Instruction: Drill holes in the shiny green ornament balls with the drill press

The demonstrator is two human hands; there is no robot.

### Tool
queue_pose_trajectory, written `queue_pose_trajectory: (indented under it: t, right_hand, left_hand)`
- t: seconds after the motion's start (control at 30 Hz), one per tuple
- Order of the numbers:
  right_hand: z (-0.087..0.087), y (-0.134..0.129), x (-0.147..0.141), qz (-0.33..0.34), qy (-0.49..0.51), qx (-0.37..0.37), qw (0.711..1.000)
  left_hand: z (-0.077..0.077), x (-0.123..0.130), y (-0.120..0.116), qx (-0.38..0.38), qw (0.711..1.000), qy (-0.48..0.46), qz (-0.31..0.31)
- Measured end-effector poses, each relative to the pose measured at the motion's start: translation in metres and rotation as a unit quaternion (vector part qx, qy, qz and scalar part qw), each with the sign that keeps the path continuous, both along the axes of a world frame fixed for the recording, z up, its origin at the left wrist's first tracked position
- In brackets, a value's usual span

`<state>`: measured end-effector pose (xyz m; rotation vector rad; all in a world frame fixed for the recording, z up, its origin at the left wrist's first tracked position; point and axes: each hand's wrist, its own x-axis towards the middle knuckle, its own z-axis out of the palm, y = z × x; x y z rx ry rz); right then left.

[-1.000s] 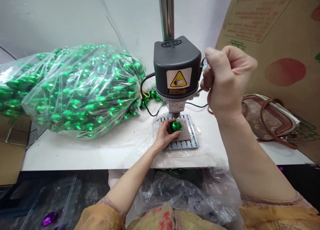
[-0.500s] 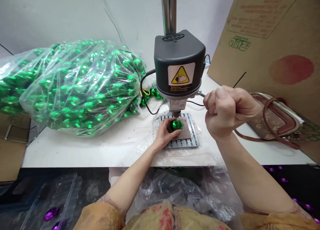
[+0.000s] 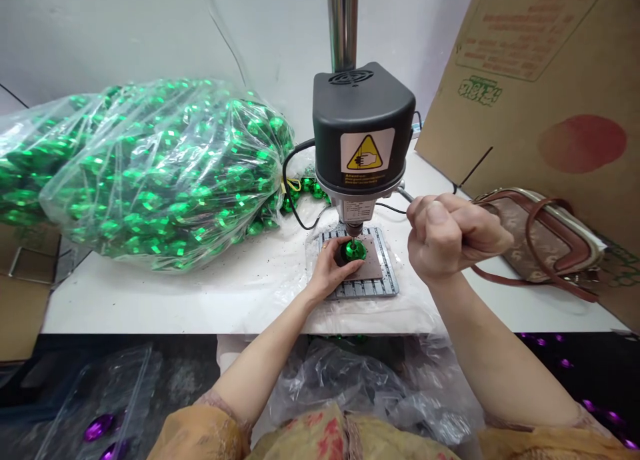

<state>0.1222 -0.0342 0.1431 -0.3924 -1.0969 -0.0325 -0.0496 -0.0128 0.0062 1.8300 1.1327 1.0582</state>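
Under the chuck of a black drill press (image 3: 364, 120), my left hand (image 3: 331, 268) holds a shiny green faceted ball (image 3: 355, 250) between thumb and fingers. The ball rests on a brownish board (image 3: 371, 265) over the slotted metal base (image 3: 383, 288). The bit comes down to the top of the ball; its tip cannot be made out. To the right of the press, my right hand (image 3: 445, 237) is closed in a fist round the end of the metal lever (image 3: 405, 194).
A large clear bag of green balls (image 3: 170, 173) fills the table's left side. A brown-trimmed handbag (image 3: 537, 237) and a big cardboard box (image 3: 530, 107) stand at the right. Crumpled plastic (image 3: 350, 387) lies below the table edge. Purple balls (image 3: 99, 427) show at lower left.
My right hand has moved down a little with the lever. My left hand and the green ball have stayed in place. The view has shifted slightly.
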Motion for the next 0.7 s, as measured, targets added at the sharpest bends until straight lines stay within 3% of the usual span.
queue_pose_trajectory:
  t: [0.47, 0.6, 0.7]
  right_hand:
    - [-0.009, 0.002, 0.004, 0.043, -0.067, 0.077, 0.994]
    - [-0.015, 0.0, 0.003, 0.041, -0.075, 0.074, 0.994]
    - [-0.006, -0.003, 0.001, 0.04, -0.053, 0.045, 0.997]
  left_hand:
    - [0.005, 0.002, -0.003, 0.005, 1.0, 0.007, 0.013]
    - [0.006, 0.002, -0.003, 0.003, 1.0, 0.005, 0.015]
    - [0.005, 0.002, -0.003, -0.004, 1.0, 0.0, 0.014]
